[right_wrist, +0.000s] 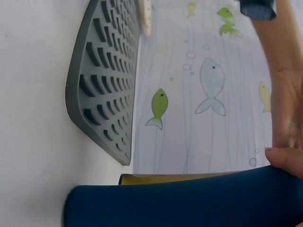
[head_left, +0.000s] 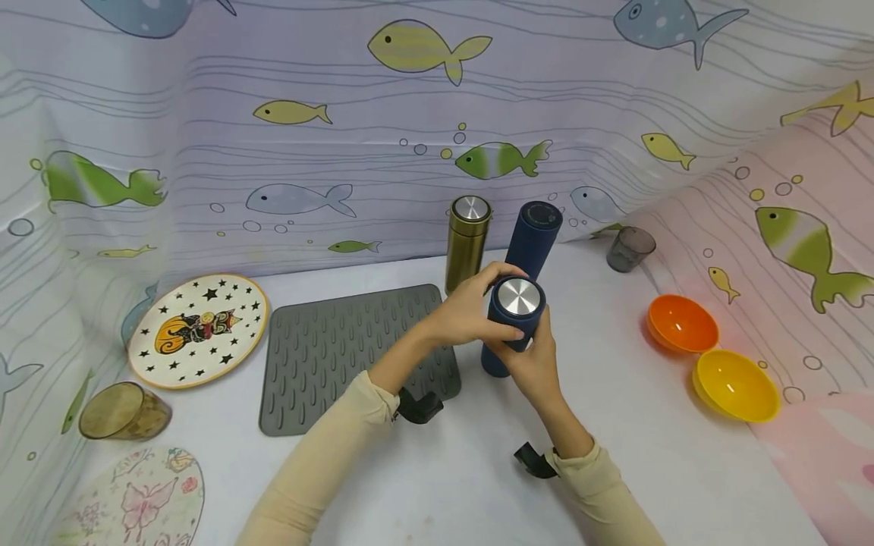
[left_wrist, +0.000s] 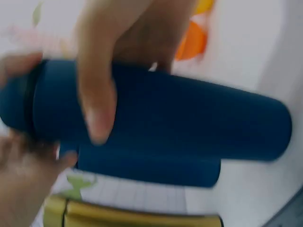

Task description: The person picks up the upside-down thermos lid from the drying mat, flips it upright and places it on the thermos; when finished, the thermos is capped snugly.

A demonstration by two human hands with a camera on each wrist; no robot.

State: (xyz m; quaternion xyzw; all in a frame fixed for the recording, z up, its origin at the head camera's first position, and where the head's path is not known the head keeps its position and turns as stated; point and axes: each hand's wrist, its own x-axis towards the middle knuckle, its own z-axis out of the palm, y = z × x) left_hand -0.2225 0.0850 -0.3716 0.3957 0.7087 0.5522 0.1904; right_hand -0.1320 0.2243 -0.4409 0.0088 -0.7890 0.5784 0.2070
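A dark blue thermos flask (head_left: 495, 361) with a shiny metal-topped lid (head_left: 520, 296) is upright at the middle of the table, leaning slightly. My left hand (head_left: 470, 309) grips it round the lid end, fingers and thumb on either side. Lower down, my right hand (head_left: 536, 367) holds the body, its thumb lying across the blue wall in the left wrist view. In the right wrist view the flask (right_wrist: 189, 203) hides most of what is behind it. Whether its base touches the table I cannot tell. Just behind stand another blue flask (head_left: 535, 239) and a gold flask (head_left: 466, 246).
Left of the hands lies a grey ridged mat (head_left: 355, 356). Farther left are an owl plate (head_left: 235, 311), an amber glass (head_left: 130, 413) and a butterfly plate (head_left: 146, 504). On the right are a grey glass (head_left: 630, 249), an orange bowl (head_left: 681, 324) and a yellow bowl (head_left: 736, 387).
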